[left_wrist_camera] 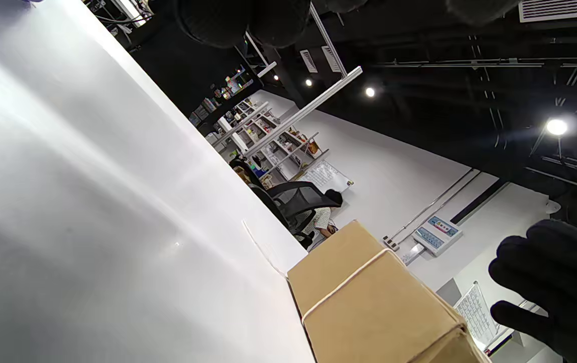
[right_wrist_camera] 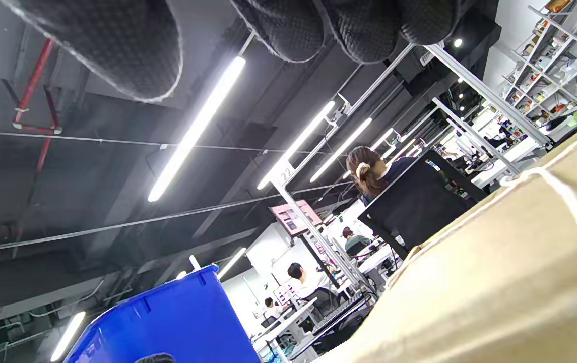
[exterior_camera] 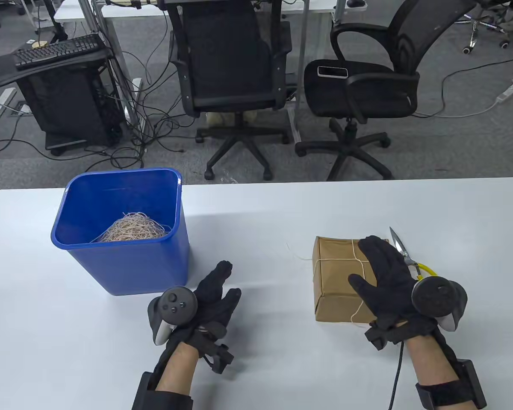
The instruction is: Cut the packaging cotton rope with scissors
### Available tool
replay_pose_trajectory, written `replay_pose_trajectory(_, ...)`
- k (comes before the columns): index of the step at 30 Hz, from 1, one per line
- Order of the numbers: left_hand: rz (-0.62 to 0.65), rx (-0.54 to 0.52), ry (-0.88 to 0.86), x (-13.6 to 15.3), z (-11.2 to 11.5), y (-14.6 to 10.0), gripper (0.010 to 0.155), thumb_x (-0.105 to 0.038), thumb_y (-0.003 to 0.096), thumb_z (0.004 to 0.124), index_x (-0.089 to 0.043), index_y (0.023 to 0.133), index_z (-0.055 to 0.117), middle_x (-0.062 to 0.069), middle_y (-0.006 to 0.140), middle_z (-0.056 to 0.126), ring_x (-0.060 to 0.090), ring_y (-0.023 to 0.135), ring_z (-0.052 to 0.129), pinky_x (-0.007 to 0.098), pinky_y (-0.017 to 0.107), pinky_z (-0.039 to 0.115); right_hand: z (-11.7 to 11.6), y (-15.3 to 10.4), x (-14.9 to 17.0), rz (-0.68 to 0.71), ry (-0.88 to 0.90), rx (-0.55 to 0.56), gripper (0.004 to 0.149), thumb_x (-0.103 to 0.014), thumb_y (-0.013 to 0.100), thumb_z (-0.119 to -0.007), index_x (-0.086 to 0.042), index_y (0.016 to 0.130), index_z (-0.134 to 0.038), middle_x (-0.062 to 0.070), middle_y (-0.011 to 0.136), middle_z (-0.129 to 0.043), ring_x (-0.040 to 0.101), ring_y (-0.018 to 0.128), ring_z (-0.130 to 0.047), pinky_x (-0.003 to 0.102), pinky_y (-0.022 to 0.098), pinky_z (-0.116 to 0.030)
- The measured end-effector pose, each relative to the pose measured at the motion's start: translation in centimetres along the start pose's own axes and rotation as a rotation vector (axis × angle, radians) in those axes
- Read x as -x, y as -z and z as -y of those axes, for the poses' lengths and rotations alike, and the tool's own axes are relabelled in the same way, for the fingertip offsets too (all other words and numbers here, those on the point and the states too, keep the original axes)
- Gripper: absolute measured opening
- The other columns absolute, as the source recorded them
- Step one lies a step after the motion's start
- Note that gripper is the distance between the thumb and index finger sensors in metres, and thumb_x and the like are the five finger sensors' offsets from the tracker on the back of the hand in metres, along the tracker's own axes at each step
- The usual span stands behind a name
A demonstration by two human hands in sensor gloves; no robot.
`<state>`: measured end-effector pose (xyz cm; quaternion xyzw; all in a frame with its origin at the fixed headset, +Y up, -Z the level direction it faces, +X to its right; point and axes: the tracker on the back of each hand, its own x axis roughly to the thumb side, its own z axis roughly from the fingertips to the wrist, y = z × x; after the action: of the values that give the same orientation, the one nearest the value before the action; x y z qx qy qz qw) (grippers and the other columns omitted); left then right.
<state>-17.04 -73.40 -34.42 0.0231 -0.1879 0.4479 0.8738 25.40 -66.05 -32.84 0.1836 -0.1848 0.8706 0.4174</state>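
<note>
A brown paper package point(exterior_camera: 333, 273) tied crosswise with thin cotton rope point(exterior_camera: 356, 256) lies on the white table at the right. My right hand point(exterior_camera: 380, 273) is spread open over its right part and grips nothing; I cannot tell if it touches. Scissors point(exterior_camera: 399, 245) with yellow handles lie just right of the package, partly hidden by that hand. My left hand point(exterior_camera: 222, 284) is open and empty, low over the table between the bin and the package. The left wrist view shows the package point(left_wrist_camera: 369, 302) and rope point(left_wrist_camera: 348, 282); the right wrist view shows them too point(right_wrist_camera: 495, 282).
A blue bin point(exterior_camera: 124, 265) stands at the table's left, holding a pile of cut rope point(exterior_camera: 132, 228). A loose rope end point(exterior_camera: 295, 252) trails on the table left of the package. Office chairs and cables are on the floor beyond the far edge.
</note>
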Motion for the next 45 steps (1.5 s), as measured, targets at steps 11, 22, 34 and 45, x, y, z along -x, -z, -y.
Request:
replay_pose_trajectory(11, 0.015, -0.002, 0.034, -0.2, -0.4, 0.0, 0.075, -0.055, 0.0559, 0.063, -0.022, 0.114, 0.03, 0.022, 0.114, 0.041, 0.053, 0.101, 0.051, 0.074, 0.067, 0.04, 0.3, 0.0, 0.6, -0.02, 0.027, 0.014, 0.078, -0.052, 0.047, -0.08, -0.009, 0.108, -0.058, 0.031, 0.113, -0.053, 0.058, 0.1, -0.048, 0.087, 0.063, -0.033)
replay_pose_trajectory(22, 0.029, -0.01, 0.033, -0.6, -0.6, -0.2, 0.075, -0.054, 0.0559, 0.064, -0.022, 0.114, 0.03, 0.022, 0.114, 0.042, 0.053, 0.1, 0.054, 0.074, 0.066, 0.042, -1.2, -0.7, 1.0, -0.023, -0.074, -0.042, 0.077, -0.052, 0.046, -0.081, -0.007, 0.105, -0.061, 0.03, 0.107, -0.061, 0.057, 0.098, -0.051, 0.086, 0.063, -0.035)
replay_pose_trajectory(34, 0.001, -0.007, 0.07, 0.0, -1.2, -0.3, 0.075, -0.054, 0.0562, 0.064, -0.022, 0.114, 0.03, 0.022, 0.114, 0.042, 0.053, 0.101, 0.051, 0.074, 0.067, 0.041, 0.8, 3.6, 2.6, -0.079, -0.283, -0.197, 0.073, -0.043, 0.039, -0.093, -0.013, 0.102, -0.07, 0.024, 0.111, -0.064, 0.052, 0.089, -0.072, 0.079, 0.062, -0.056)
replay_pose_trajectory(45, -0.01, 0.03, 0.116, -0.1, -1.1, -0.1, 0.074, -0.052, 0.0564, 0.068, -0.025, 0.115, 0.031, 0.021, 0.115, 0.043, 0.053, 0.102, 0.049, 0.074, 0.067, 0.04, -6.0, 8.0, 4.0, -0.356, -0.42, -0.976, 0.127, -0.057, 0.03, -0.1, -0.028, 0.108, -0.004, 0.018, 0.112, 0.012, 0.053, 0.101, 0.003, 0.081, 0.067, -0.008)
